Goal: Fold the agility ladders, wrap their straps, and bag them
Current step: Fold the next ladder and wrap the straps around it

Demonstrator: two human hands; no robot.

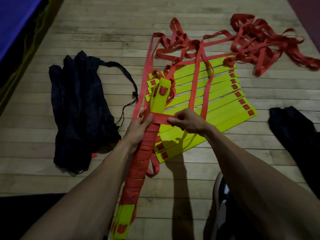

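Observation:
A folded bundle of yellow ladder rungs (158, 99) is held upright-tilted in front of me, most of its length wound in red strap (142, 161). My left hand (138, 130) grips the bundle around its wrapped middle, thumb on the strap. My right hand (188, 121) pinches the loose red strap end (160, 119) pulled taut to the right of the bundle. A second ladder (204, 94) lies fanned out on the floor behind, its red straps (256, 42) tangled at the far right. A black drawstring bag (78, 108) lies on the left.
Wooden floor (107, 32) all around. A blue mat edge (15, 19) runs along the far left. Another dark cloth (294, 129) lies at the right. My shoe (221, 191) is at the bottom right.

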